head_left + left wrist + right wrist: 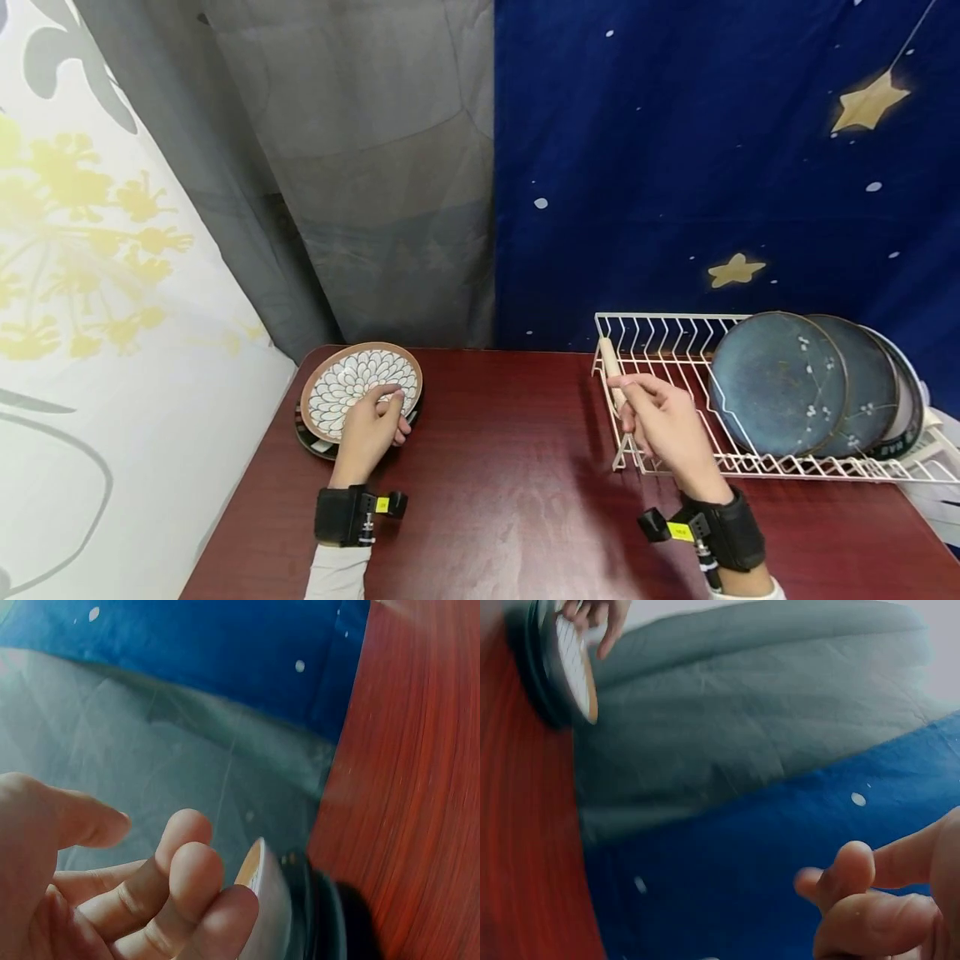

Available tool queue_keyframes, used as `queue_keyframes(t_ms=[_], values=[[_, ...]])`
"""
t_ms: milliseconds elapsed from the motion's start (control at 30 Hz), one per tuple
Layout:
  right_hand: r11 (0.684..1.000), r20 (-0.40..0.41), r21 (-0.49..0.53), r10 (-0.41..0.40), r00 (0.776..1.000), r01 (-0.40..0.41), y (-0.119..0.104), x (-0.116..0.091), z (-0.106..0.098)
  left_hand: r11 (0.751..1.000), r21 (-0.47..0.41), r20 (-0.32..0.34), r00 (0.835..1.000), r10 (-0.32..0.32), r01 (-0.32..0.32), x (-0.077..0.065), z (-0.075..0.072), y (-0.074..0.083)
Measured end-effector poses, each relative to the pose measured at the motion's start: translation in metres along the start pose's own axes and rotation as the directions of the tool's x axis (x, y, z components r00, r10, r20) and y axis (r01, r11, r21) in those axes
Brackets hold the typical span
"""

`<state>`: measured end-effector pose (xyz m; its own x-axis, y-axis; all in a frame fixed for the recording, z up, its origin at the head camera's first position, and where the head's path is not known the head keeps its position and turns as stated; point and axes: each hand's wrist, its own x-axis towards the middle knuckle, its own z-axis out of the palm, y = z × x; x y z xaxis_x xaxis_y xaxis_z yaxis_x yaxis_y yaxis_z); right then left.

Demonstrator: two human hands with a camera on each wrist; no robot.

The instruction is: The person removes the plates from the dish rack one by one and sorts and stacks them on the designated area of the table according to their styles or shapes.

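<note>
A shallow bowl [330, 398] with a white petal pattern and a brown rim sits on dark stacked dishes [318, 448] at the table's far left. Over its right part hovers my left hand [369, 437], fingers loosely bent and holding nothing. In the left wrist view the bowl's side [274, 919] shows just beyond the fingertips. My right hand [666, 421] hangs above the left end of a white wire dish rack [660, 316], near its wooden handle [608, 358]. Its fingers are loosely curled with nothing between them, as the right wrist view also shows.
Two blue plates, the front one [772, 383] with a blossom pattern, stand upright in the rack's right half. Behind them are a white dish and a dark-rimmed plate. A grey and blue curtain [555, 250] hangs along the back edge of the reddish table [495, 467].
</note>
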<state>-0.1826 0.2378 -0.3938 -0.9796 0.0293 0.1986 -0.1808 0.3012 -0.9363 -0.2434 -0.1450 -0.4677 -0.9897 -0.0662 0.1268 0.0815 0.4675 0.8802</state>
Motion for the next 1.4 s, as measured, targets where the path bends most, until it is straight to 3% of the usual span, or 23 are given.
queue_keyframes(t_ms=[100, 233, 367, 500, 600, 700, 767, 833, 867, 967, 1067, 1200, 1400], values=[[0.980, -0.041, -0.198, -0.036, 0.999, 0.028, -0.004, 0.000, -0.018, 1.000, -0.008, 0.010, 1.000, 0.023, -0.023, 0.000, 0.004, 0.003], [0.889, -0.134, -0.453, -0.139, 0.981, 0.064, 0.000, 0.001, -0.044, 1.000, -0.004, 0.021, 0.999, 0.029, -0.029, -0.001, 0.003, 0.005], [0.815, -0.190, -0.571, -0.245, 0.951, 0.096, 0.000, -0.004, -0.071, 1.000, -0.004, 0.009, 1.000, 0.012, -0.012, -0.003, -0.002, 0.006], [0.755, -0.231, -0.651, -0.297, 0.926, 0.079, 0.002, -0.008, -0.097, 1.000, -0.003, -0.018, 1.000, 0.020, -0.020, -0.004, -0.008, 0.005], [0.688, -0.309, -0.725, -0.354, 0.882, 0.023, 0.004, -0.007, -0.117, 0.999, -0.002, -0.018, 0.999, 0.034, -0.034, -0.003, -0.010, 0.004], [0.627, -0.397, -0.778, -0.451, 0.800, -0.033, 0.006, -0.002, -0.136, 0.999, -0.002, -0.017, 0.999, 0.036, -0.036, -0.003, -0.011, 0.003], [0.603, -0.448, -0.794, -0.489, 0.748, -0.080, 0.008, 0.003, -0.148, 0.999, -0.003, -0.020, 0.999, 0.038, -0.038, -0.004, -0.012, 0.002], [0.582, -0.485, -0.799, -0.480, 0.731, -0.149, 0.012, 0.007, -0.158, 0.999, -0.003, -0.021, 0.999, 0.039, -0.039, -0.004, -0.012, 0.002], [0.575, -0.499, -0.796, -0.449, 0.741, -0.188, 0.014, 0.008, -0.163, 0.999, -0.003, -0.022, 0.999, 0.039, -0.039, -0.005, -0.012, 0.001], [0.527, -0.510, -0.793, -0.303, 0.805, -0.305, 0.022, 0.010, -0.174, 0.999, -0.005, -0.026, 0.999, 0.039, -0.039, -0.006, -0.012, 0.001], [0.498, -0.482, -0.796, -0.179, 0.858, -0.343, 0.031, 0.011, -0.181, 0.999, -0.022, -0.024, 0.999, 0.045, -0.045, -0.006, -0.011, 0.000], [0.500, -0.454, -0.796, -0.119, 0.883, -0.341, 0.044, 0.010, -0.186, 0.997, -0.042, -0.009, 0.998, 0.061, -0.062, -0.006, -0.010, 0.000], [0.461, -0.425, -0.826, -0.132, 0.895, -0.325, 0.060, 0.006, -0.189, 0.997, -0.035, -0.009, 0.998, 0.064, -0.064, -0.006, -0.011, 0.002]])
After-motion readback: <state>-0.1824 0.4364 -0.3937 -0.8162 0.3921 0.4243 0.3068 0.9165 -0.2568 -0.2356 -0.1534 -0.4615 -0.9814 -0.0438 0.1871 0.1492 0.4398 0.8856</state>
